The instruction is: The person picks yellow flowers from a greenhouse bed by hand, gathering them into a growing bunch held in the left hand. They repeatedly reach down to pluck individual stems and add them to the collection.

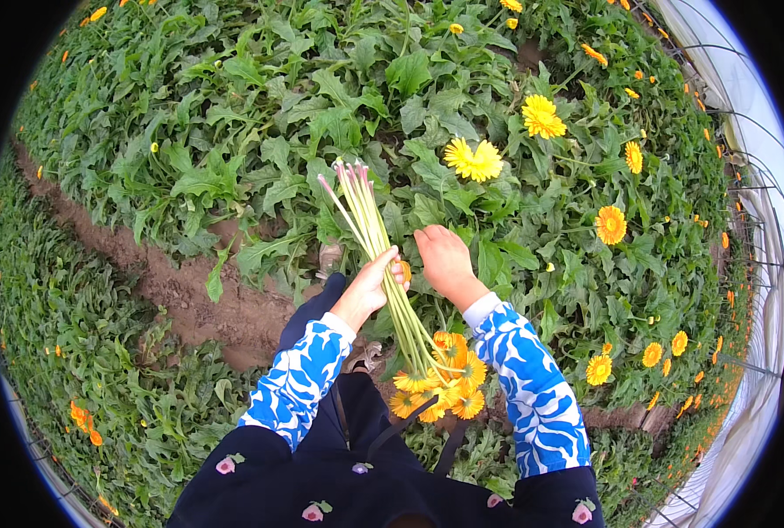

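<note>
My left hand (368, 287) is closed around a bunch of gerbera stems (392, 284). Their pale pink cut ends point away from me, and the yellow-orange gerbera heads (448, 379) hang down towards my body. A small orange band-like item (405, 271) shows at the fingers of that hand; what it is exactly is unclear. Just right of the stems, my right hand (446, 261) is over the green leaves with its back up and fingers curled. Its palm and fingertips are hidden, so whether it grips anything does not show.
Leafy gerbera plants (266, 132) fill the bed before me. Yellow blooms (474, 160) and an orange-yellow bloom (610, 225) stand to the right. A bare soil path (194, 297) runs on the left. Plastic sheeting on hoops (761, 152) curves along the right side.
</note>
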{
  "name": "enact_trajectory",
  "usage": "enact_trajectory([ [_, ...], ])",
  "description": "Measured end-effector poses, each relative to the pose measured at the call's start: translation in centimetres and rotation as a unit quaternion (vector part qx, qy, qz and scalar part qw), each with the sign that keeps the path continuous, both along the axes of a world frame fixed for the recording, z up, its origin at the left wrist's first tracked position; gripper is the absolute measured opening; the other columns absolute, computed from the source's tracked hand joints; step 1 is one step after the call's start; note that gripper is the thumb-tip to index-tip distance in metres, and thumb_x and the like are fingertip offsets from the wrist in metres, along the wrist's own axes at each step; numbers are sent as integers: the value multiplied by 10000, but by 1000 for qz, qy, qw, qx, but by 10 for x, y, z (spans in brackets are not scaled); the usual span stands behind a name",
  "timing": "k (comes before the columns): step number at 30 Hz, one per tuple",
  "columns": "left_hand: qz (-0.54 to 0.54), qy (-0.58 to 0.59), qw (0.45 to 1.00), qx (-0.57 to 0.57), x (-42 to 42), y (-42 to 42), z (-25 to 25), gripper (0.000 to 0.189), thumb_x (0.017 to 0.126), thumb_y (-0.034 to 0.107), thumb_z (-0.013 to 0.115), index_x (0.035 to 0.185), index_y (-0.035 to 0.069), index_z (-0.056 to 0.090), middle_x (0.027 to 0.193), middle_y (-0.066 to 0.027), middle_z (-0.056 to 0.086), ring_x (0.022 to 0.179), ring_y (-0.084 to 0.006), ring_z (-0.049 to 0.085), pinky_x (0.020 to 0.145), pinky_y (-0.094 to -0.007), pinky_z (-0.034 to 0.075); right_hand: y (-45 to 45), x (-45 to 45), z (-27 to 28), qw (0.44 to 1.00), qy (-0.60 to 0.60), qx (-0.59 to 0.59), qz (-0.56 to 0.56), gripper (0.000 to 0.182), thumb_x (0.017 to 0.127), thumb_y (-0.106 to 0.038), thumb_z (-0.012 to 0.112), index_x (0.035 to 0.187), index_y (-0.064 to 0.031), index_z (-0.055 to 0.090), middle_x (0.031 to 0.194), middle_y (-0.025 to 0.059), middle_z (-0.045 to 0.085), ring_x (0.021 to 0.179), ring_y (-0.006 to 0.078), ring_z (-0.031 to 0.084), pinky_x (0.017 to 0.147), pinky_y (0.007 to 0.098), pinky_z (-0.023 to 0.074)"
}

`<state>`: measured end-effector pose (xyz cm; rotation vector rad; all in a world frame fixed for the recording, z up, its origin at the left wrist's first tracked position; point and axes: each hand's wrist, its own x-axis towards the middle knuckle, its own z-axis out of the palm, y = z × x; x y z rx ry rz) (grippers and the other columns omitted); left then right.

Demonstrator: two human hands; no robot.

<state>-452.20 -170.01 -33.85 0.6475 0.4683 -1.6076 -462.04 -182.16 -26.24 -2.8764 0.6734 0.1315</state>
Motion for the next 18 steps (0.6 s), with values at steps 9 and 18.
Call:
enact_trajectory([
  [9,25,-51,993,105,-11,-55,-10,205,917,246,567,826,84,482,595,-1,470,517,-150,480,546,-346,461,-115,44,-72,909,360,-199,-68,235,884,-186,477,979,-178,692,1002,30,638,982,209,592,821,353,355],
  [18,-22,-83,988,125,-7,-73,4,207,915,238,570,831,75,474,606,-4,483,517,-138,486,516,-318,456,-114,-40,-138,892,349,1,-285,217,909,-158,460,1041,-37,583,1048,159,629,918,302,658,692,401,555],
])
